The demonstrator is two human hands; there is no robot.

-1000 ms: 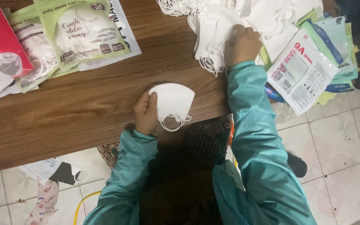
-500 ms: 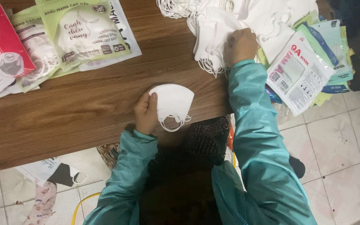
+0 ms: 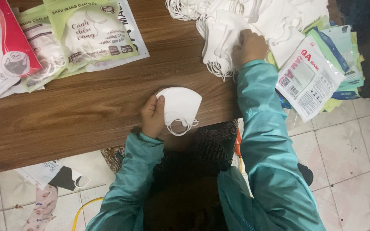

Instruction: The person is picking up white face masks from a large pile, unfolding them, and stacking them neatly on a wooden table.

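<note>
Left hand [image 3: 153, 117] sits at the near edge of the table [image 3: 86, 115], fingers [image 3: 160, 99] pinching a folded white mask [image 3: 180, 105] by its left side, the ear loops dangling over the table edge. Right hand [image 3: 249, 46] is far out on the pile of white masks [image 3: 228, 38], fingers curled down into it; whether they grip one, I cannot tell. To do this well, I'd say lift a single mask by its folded edge so the thin loops don't snag their neighbours. The masks look soft, matte, curved like shells, with stringy loops. Glossy plastic packets [image 3: 309, 77] lie fanned beside the pile, more flat packs [image 3: 91, 34] at the far left. The table is dark wood grain, smooth.
</note>
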